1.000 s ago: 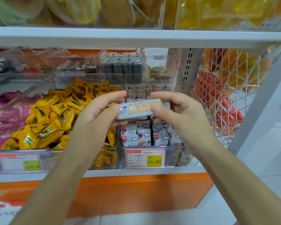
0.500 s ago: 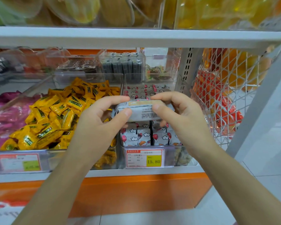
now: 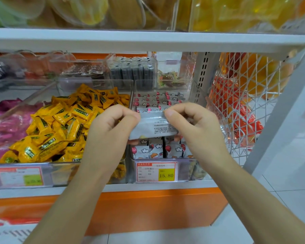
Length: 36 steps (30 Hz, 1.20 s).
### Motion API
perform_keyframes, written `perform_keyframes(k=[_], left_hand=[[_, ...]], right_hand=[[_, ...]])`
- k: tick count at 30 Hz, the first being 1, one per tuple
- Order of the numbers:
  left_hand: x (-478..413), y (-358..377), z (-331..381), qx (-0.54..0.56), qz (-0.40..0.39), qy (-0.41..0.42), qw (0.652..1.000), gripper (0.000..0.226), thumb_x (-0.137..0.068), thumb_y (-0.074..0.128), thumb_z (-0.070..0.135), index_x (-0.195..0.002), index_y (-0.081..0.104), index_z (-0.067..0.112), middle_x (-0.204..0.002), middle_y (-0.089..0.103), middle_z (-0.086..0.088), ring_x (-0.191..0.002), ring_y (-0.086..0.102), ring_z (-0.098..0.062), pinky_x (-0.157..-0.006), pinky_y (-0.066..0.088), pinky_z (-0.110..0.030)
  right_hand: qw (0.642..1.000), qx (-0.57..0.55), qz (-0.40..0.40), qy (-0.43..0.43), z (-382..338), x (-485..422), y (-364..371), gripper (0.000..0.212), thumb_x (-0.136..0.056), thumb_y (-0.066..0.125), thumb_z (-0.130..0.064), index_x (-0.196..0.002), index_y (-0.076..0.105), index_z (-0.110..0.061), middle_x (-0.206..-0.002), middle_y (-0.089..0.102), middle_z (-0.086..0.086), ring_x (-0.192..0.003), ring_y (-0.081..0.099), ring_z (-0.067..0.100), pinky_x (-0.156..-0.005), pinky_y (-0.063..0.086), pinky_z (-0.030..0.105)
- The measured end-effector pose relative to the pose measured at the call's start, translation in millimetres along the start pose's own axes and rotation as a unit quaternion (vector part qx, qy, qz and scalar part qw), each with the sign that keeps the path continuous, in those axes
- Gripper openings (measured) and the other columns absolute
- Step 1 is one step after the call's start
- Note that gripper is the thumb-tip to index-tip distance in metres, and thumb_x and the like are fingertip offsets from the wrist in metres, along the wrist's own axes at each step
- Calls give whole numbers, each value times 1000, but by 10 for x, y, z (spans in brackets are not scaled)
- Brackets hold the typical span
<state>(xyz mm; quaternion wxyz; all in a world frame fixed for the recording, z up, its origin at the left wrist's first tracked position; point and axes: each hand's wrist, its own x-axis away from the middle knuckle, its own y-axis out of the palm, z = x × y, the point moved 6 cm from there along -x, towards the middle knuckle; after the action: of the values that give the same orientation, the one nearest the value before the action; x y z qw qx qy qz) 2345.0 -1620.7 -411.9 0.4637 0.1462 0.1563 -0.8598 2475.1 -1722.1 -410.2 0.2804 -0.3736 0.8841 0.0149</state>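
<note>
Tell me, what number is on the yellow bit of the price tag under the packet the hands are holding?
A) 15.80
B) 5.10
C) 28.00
A: the price tag on the bin front, just below the packet that the left hand and right hand pinch, reads 15.80 on its yellow patch.

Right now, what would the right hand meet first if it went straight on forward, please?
Probably the cloud-print packets stacked just beyond the right hand, which grips a grey packet; depth is unclear.
</note>
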Motion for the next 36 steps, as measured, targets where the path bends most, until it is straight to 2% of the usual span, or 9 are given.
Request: perform_keyframes(k=[3,5,9,13,16,22,25,31,36], left_hand=[[-16,-14,-20,-4,23,-14,1000,30,-89,52,15,-62,62,22,-68,62,19,-64,64,-5,-50,56,-25],[-30,-30,-35,12,43,-32,999,32,-91,51,18,-63,64,24,-69,63,15,-61,65,-11,-49,56,-27],[-27,7,26,-25,49,2,998,19,-95,47,27,-86,64,26,-76,66,8,-60,64,-6,-47,52,-20],[8,82,103,-223,45,113,967,29,-91,51,29,-119,54,24,-102,58,19,-100,52,2,-81,39,-14],[39,202,86,-378,-22,182,907,24,-88,55,28,-108,65,21,-114,59,8,-117,45,-16,-95,28,-30],[138,381,-180,-488,-148,150,847,31,-91,47,41,-111,65,27,-137,44,8,-137,18,-13,-111,4,-39],[138,383,-226,-488,-160,147,845,26,-91,44,37,-104,65,27,-136,45,11,-140,9,-11,-112,-2,-43],[148,318,-176,-437,-167,151,871,13,-87,53,26,-92,65,24,-114,57,15,-137,17,-4,-113,-4,-42],[169,297,-159,-431,-177,154,871,14,-87,56,27,-94,68,25,-124,52,10,-137,20,-9,-115,3,-45]], right_hand=[[998,-38,-43,7,-6,-12,-6,8,-84,66,-24,-91,68,-27,-72,60,-21,-63,54,0,-58,47,16],[995,-49,-91,14,-2,-24,-3,31,-74,70,-23,-104,64,-31,-81,60,-21,-70,55,5,-67,51,23],[996,-42,-84,8,-18,-52,-92,31,-76,73,-10,-102,64,-26,-87,63,-5,-71,58,15,-62,51,26],[998,-24,13,54,113,-96,-324,13,-83,68,-22,-94,66,-16,-86,68,5,-66,62,13,-58,55,30],[994,-47,67,78,202,-114,-435,13,-86,65,-18,-98,63,-13,-91,68,9,-75,66,18,-59,54,32],[993,-27,97,59,197,-116,-451,12,-86,65,-23,-93,55,-23,-87,65,3,-74,66,15,-58,54,24],[994,-21,92,52,189,-113,-418,9,-87,63,-25,-91,55,-25,-87,63,0,-74,65,13,-56,52,21],[996,-14,67,60,195,-123,-359,8,-88,63,-23,-91,56,-25,-89,62,7,-75,62,15,-54,50,19],[997,11,33,64,168,-128,-295,9,-85,66,-23,-91,59,-23,-84,64,9,-61,60,12,-52,52,24]])
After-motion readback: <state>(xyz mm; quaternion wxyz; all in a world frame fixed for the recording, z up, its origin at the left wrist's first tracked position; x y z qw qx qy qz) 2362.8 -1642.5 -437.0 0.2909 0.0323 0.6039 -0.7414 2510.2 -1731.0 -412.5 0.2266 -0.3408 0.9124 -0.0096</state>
